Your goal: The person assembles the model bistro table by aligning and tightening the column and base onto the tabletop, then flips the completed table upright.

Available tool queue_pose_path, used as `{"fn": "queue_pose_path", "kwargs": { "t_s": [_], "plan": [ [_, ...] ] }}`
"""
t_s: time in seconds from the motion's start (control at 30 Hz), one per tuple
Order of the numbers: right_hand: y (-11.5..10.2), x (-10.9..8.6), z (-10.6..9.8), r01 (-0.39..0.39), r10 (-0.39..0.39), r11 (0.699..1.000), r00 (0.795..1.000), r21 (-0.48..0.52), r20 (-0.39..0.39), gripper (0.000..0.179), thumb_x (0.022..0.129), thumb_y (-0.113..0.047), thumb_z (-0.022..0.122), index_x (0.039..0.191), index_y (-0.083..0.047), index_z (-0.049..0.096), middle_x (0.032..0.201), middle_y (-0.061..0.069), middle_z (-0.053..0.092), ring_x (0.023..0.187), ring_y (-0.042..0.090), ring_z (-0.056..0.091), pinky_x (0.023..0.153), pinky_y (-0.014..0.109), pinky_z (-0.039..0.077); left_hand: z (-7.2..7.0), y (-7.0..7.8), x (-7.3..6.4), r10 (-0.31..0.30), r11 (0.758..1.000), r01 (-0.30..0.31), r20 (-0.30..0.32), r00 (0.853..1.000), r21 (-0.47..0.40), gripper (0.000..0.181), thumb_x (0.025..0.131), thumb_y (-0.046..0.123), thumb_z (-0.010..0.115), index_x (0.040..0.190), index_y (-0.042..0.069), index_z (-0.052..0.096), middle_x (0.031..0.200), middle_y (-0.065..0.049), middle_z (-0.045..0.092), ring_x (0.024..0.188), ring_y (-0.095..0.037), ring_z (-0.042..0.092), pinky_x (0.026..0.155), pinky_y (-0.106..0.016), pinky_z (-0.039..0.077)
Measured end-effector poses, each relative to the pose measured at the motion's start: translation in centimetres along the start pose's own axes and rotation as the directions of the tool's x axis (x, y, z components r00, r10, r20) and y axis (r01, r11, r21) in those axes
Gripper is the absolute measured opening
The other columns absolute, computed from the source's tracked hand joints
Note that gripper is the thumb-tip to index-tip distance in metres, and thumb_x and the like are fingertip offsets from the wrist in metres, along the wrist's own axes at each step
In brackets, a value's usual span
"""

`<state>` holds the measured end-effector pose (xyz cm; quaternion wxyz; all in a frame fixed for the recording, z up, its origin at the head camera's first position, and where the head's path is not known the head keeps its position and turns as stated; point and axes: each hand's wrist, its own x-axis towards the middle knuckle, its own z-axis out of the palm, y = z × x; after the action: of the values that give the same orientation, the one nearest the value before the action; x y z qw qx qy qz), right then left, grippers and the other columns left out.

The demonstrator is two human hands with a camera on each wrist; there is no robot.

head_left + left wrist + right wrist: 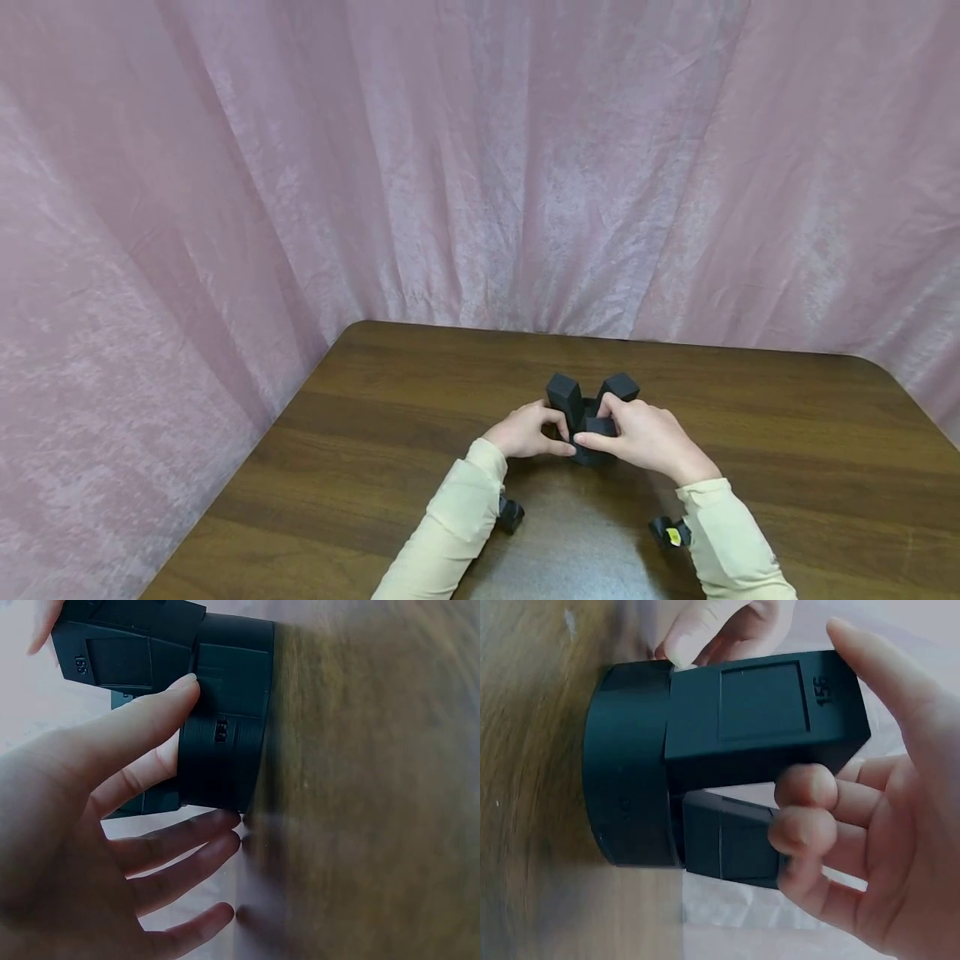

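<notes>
A black round base (592,457) stands on the table, with several black rectangular blocks rising from it and leaning outward. My left hand (527,430) holds the base from the left; in the left wrist view its thumb lies at the seam between base (232,697) and block, index finger behind, other fingers spread near the tabletop. From the right, my right hand (647,432) grips the near block (761,705), marked 156, thumb at its top end and curled fingertips on its side. A left block (564,393) and a far right block (620,386) stand above the hands.
The brown wooden table (405,392) has rounded far corners. Pink curtains (487,167) hang behind it and along the left side. A small black device (510,516) is on the left wrist, and another (667,533) with a yellow patch on the right.
</notes>
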<state>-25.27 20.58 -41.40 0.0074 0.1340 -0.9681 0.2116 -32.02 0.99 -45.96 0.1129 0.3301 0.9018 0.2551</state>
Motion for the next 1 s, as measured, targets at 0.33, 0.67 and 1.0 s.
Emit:
{"fn": "queue_pose_path", "kwargs": {
  "t_s": [0.33, 0.67, 1.0],
  "plan": [
    [4.7, -0.4, -1.2, 0.129, -0.200, 0.948, 0.953, 0.290, 0.229, 0.031, 0.098, -0.034, 0.031, 0.105, -0.014, 0.054, 0.068, 0.002, 0.059, 0.059, 0.013, 0.055, 0.061, 0.023, 0.040, 0.2, -0.1, -0.1, -0.027, 0.999, 0.028, 0.025, 0.999, -0.032, 0.017, 0.074, 0.043, 0.069, 0.078, 0.028, 0.063, 0.102, 0.004, 0.053, 0.091, -0.011, 0.051, 0.075, -0.023, 0.040],
    [7.1, -0.1, 0.5, 0.176, -0.279, 0.936, 0.900, 0.305, 0.336, 0.028, 0.090, -0.023, 0.052, 0.116, -0.012, 0.049, 0.082, 0.001, 0.059, 0.068, 0.007, 0.054, 0.060, 0.022, 0.041, -0.1, -0.5, 0.1, 0.075, 0.996, -0.078, 0.066, 0.995, 0.045, 0.016, 0.076, 0.033, 0.069, 0.091, 0.026, 0.067, 0.098, 0.003, 0.055, 0.095, -0.009, 0.049, 0.081, -0.020, 0.039],
    [6.9, 0.2, 1.2, 0.269, -0.338, 0.923, 0.908, 0.274, 0.248, 0.023, 0.082, -0.022, 0.064, 0.100, -0.013, 0.054, 0.079, -0.005, 0.058, 0.073, 0.001, 0.052, 0.064, 0.021, 0.041, -0.3, -0.5, 0.0, 0.066, 0.996, -0.068, 0.039, 0.997, 0.064, 0.009, 0.077, 0.030, 0.069, 0.084, 0.026, 0.065, 0.093, 0.006, 0.056, 0.087, -0.008, 0.050, 0.076, -0.020, 0.039]
  ]
}}
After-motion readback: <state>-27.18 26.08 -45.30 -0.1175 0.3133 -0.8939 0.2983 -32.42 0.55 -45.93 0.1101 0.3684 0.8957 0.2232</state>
